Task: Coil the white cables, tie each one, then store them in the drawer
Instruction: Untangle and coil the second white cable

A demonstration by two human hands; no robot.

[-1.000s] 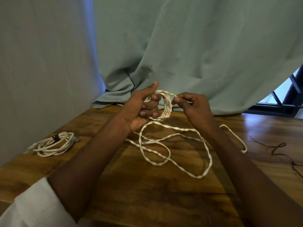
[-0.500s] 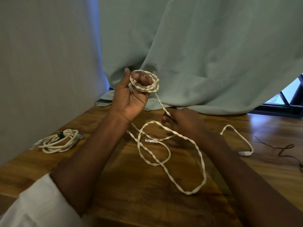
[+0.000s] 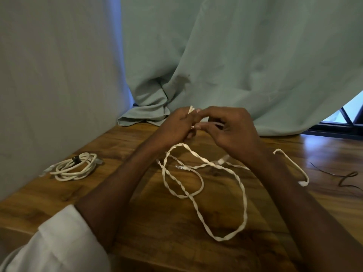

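Observation:
A long flat white cable [image 3: 243, 195] lies in loose twisted loops on the wooden table [image 3: 176, 232]; one clear plug [image 3: 181, 167] rests inside a loop. My left hand [image 3: 176, 126] grips the coiled part of this cable, mostly hidden behind its fingers, with a bit of white showing at the top. My right hand [image 3: 233, 130] meets it from the right, fingers curled and pinching the cable strand against the coil. A second white cable [image 3: 75, 167], coiled and tied with a dark strap, lies at the table's left.
A pale green curtain [image 3: 225, 65] hangs behind the table and drapes onto its back edge. A grey wall [image 3: 55, 75] borders the left side. A thin dark wire [image 3: 345, 177] lies at the far right. No drawer is in view.
My left hand has come down from its raised position with the coil. My right hand has moved up from the table to meet it, bringing a strand of cable along.

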